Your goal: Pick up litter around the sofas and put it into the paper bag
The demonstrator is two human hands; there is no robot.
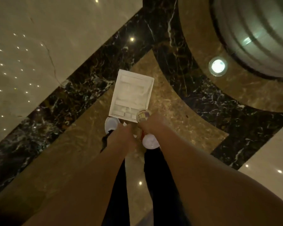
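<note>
A white paper bag (118, 93) stands open on the marble floor just ahead of my feet, seen from straight above, with pale crumpled litter inside. My right hand (151, 123) is shut on a small printed paper cup (142, 115), held over the bag's near right corner. My left hand (123, 132) hangs just left of it, near the bag's front edge, fingers curled around a scrap of white paper (124, 123) that barely shows.
My two white shoes (111, 123) (150, 141) stand right behind the bag. A round column base (252, 30) rises at the upper right, with a lit floor lamp (218, 66) set in the brown ring around it. Glossy marble floor spreads all around.
</note>
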